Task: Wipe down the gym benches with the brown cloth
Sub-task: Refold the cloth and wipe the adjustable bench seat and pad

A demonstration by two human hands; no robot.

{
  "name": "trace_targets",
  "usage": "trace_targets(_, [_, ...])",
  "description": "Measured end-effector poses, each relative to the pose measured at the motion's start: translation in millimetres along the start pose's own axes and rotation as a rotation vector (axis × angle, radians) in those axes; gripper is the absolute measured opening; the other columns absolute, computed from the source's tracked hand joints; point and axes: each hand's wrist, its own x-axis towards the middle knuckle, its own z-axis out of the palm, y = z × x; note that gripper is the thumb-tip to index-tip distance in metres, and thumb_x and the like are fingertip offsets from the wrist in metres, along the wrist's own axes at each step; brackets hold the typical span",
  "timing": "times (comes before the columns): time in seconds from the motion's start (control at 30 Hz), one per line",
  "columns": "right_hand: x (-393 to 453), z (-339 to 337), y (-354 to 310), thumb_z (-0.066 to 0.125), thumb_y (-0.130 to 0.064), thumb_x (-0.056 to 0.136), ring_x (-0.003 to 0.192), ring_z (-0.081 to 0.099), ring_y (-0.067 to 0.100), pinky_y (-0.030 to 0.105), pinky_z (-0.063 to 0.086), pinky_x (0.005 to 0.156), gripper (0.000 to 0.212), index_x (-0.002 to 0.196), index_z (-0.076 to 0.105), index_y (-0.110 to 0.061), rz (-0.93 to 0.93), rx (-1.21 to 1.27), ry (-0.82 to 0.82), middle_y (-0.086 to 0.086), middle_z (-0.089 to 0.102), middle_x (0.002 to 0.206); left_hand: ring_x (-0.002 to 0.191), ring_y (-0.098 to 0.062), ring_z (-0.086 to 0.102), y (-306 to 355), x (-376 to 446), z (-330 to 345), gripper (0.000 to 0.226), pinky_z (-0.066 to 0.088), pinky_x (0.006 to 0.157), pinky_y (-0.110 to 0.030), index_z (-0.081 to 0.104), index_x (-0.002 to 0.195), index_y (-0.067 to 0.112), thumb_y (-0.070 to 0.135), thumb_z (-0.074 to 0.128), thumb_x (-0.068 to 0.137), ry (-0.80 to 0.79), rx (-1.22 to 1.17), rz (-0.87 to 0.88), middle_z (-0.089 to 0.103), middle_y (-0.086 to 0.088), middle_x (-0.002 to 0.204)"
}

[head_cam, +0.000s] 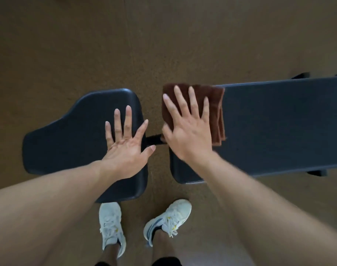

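Brown terry cloth [214, 110], folded into a thick rectangle with its layered edges showing along the right side, lies at the near end of the long pad [279, 127], at its far corner, overhanging the gap between the two cushions. The right hand [188, 131] rests flat on it, fingers spread and extended, palm down; it grips nothing and simply presses the cloth against the vinyl, which suits a wiping stroke, since a wide flat palm spreads pressure across the whole fold. The blur along that forearm suggests it is in motion, though the direction cannot be read. The left hand [127, 148] is likewise open and flat, fingers splayed, laid bare on the seat pad [68, 143] with nothing under it; judging by the lean of both arms, it probably steadies the person and the bench. Both pads are dark, smooth, slightly sheened upholstery with rounded, rolled edges: the seat is short and flares wider towards its left end, the other long and straight-sided, running off the right of the view. A black metal bar [153, 139] links them across the gap. Beneath is a speckled tan floor [106, 45], matt and grainy, and white laced trainers [167, 217] stand close against the bench.
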Motion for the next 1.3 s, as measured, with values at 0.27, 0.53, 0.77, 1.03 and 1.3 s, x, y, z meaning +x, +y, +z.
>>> trace_targets(0.27, [-82.5,15.3,1.8,0.046,-0.054,0.097,0.163,0.007,0.029,0.066,0.011,0.126,0.063,0.158,0.043,-0.033,-0.231,-0.138,-0.125,-0.003,0.025,0.173,0.129,-0.024,-0.06,0.0,1.3,-1.6,0.078,-0.029,0.113,-0.056,-0.008,0.159,0.039,0.063,0.034,0.098,0.013,-0.027,0.024,-0.061,0.002,0.143])
trace_targets(0.53, [70.2,-5.0,-11.5,0.038,-0.047,0.1,0.162,-0.002,0.031,0.061,-0.005,0.127,0.065,0.163,0.024,-0.037,0.069,-0.093,-0.058,0.0,0.011,0.176,0.129,-0.023,-0.06,-3.7,3.0,-1.0,0.077,-0.031,0.112,-0.054,-0.007,0.159,0.038,0.066,0.029,0.098,0.016,-0.038,0.02,-0.06,0.001,0.144])
trace_targets(0.77, [-108.8,20.1,-6.6,0.046,-0.042,0.095,0.163,0.005,0.025,0.06,0.01,0.128,0.074,0.165,0.023,-0.036,0.278,0.013,-0.008,-0.004,0.012,0.175,0.127,-0.024,-0.061,-5.7,-5.2,-2.8,0.081,-0.029,0.113,-0.057,0.001,0.161,0.036,0.072,0.03,0.094,-0.046,-0.068,0.059,-0.061,0.0,0.143])
trace_targets(1.03, [-46.7,-1.1,16.9,0.035,-0.053,0.096,0.162,-0.009,0.019,0.054,-0.002,0.13,0.074,0.165,0.009,-0.043,0.352,0.034,-0.091,-0.009,0.0,0.176,0.129,-0.03,-0.059,-2.9,-5.2,-7.7,0.085,-0.025,0.114,-0.061,0.005,0.161,0.035,0.076,0.03,0.091,-0.037,-0.04,0.086,-0.062,-0.005,0.142])
trace_targets(1.3, [39.9,-22.7,30.0,0.029,-0.049,0.098,0.162,-0.011,0.018,0.05,-0.011,0.129,0.071,0.165,0.012,-0.04,0.332,0.053,-0.072,-0.01,0.003,0.176,0.128,-0.027,-0.06,-7.7,-2.8,-6.8,0.1,-0.031,0.112,-0.055,0.006,0.16,0.039,0.091,0.027,0.078,-0.04,-0.075,0.048,-0.062,-0.001,0.142])
